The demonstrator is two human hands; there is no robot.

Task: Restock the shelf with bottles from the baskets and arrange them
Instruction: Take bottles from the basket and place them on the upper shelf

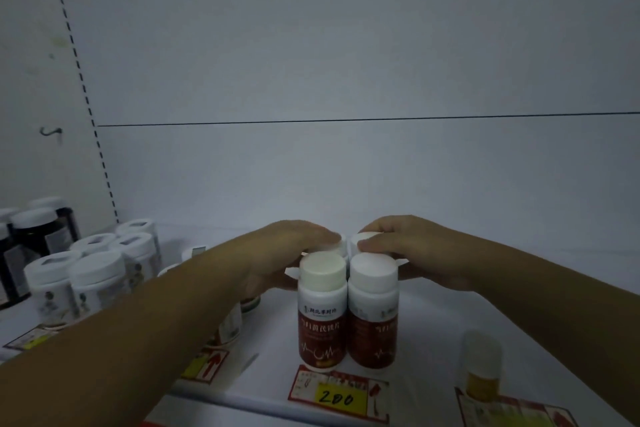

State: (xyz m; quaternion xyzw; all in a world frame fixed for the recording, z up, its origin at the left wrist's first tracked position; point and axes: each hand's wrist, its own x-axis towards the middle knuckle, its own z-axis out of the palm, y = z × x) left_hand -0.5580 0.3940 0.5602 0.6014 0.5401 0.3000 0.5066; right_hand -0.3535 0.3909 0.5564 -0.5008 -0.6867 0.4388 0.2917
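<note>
Left hand (294, 253) and right hand (412, 253) each curl around a back red-label bottle (363, 239); near the shelf (433, 322) front edge, tag (341, 395) reads 200.

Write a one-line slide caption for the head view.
Left hand and right hand square up red-labelled, white-capped bottles on the white shelf above a "200" price tag.

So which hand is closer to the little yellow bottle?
The right hand. It rests on the red-label bottles, with the yellow bottle lower down on its own side. The left hand is across those bottles, farther away.
</note>
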